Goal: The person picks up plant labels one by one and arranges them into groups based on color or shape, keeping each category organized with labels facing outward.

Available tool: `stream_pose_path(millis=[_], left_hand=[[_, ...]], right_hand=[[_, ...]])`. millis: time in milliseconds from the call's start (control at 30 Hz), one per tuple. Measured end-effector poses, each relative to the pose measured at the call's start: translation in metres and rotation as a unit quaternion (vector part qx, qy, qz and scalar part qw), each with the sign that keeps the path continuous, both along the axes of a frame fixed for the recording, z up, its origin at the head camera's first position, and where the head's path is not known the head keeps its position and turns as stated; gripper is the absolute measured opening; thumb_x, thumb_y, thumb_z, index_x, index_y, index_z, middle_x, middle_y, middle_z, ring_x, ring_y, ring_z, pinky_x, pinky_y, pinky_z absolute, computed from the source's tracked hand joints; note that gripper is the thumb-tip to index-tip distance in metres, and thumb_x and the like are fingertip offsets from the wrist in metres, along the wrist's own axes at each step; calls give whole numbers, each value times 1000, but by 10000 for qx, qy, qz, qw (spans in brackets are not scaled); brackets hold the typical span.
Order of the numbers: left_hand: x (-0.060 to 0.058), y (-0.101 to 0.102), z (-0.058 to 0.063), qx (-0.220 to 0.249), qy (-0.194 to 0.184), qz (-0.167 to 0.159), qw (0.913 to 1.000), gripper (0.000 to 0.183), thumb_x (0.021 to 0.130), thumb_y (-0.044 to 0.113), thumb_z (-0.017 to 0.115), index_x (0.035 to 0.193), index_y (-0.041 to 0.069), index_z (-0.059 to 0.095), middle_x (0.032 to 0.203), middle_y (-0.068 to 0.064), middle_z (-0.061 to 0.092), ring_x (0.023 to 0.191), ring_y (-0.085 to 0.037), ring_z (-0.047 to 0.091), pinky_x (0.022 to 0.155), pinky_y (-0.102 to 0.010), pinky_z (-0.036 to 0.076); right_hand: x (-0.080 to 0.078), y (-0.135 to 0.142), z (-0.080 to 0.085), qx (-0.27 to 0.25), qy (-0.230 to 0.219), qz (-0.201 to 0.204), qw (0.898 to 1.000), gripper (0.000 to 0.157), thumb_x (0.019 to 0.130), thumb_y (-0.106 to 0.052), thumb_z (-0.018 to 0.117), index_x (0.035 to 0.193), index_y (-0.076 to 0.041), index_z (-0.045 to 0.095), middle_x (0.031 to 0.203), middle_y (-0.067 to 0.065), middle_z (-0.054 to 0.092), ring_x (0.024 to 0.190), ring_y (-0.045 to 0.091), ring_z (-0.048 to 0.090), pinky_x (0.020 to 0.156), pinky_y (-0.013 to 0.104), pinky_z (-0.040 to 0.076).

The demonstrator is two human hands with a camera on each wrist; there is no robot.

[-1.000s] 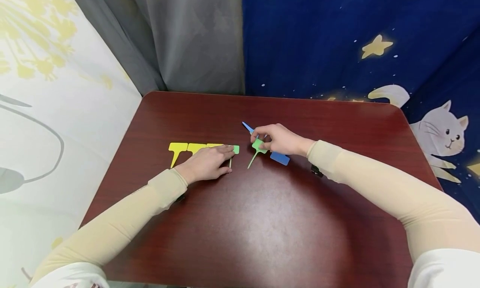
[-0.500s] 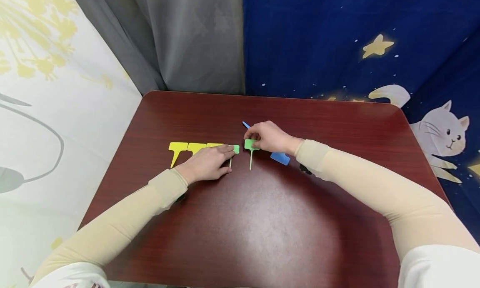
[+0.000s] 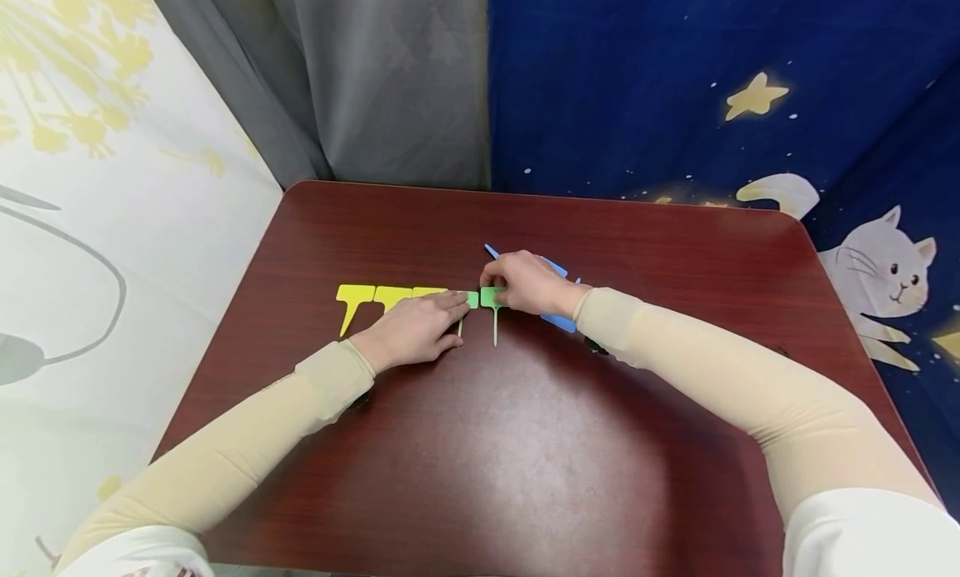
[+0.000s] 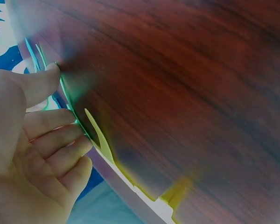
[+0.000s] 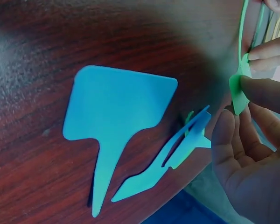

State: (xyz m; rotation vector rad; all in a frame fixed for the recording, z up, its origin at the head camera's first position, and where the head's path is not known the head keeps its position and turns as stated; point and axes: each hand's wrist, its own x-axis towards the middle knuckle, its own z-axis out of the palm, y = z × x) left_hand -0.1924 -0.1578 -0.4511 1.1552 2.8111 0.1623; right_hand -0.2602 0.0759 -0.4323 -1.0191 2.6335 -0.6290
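Head view: a thin green T-shaped tag, plastic-looking [image 3: 491, 298], is lying at the fingertips of the right hand [image 3: 528, 281], to that hand's left, on the dark red-brown wood-look desk [image 3: 540, 444].
Long axis of the held green tag: its narrow stem is pointing toward the person, roughly square to the row; its broad head is sitting at the far end.
Neighbour: a second thin green T-shaped tag [image 3: 473, 300] is lying just to the left, partly covered by the left hand [image 3: 416, 328]. The facing side edges are standing very close, with what looks like a sliver of desk between; the placement seems to be turning on that gap and on the heads lining up.
Nearer hand: the right is touching the held green tag; the left is resting just beyond the gap.
Right hand: thumb and fingers are pinching the tag's head, as the right wrist view is also showing.
Left hand: fingers are lying extended, close together, over the row, gripping nothing that shows.
Yellow row: three flat yellow T-shaped tags [image 3: 356, 293] are running leftward, heads side by side, the third partly hidden.
Blue pieces: flat blue tags [image 3: 558, 322] are lying around the right hand, partly hidden by it.
Since half a second ago: the right hand and its tag are sitting farther left, the gap is looking narrower, more blue is showing behind the right hand, and the left hand is staying put.
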Motion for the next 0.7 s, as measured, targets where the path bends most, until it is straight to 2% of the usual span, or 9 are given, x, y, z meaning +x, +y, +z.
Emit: stream_pose_path(millis=[333,700], left_hand=[[0,1,0,25,204,-55,9998,52,93,31,73,137,4,63,146,-13,54,132,-27,54,99,-44,51],[-2,1,2,129,-51,80,9999,47,95,27,69,137,7,64,147,-11,54,130,-26,56,95,-45,53]], right_hand=[[1,-1,-7,113,-32,-35,9999,24,91,-10,75,114,-15,75,90,-2,70,76,12,61,63,30,51],[4,-1,-15,102,204,-14,9997,21,92,-15,75,113,-16,76,101,2,66,85,14,59,71,30,50]])
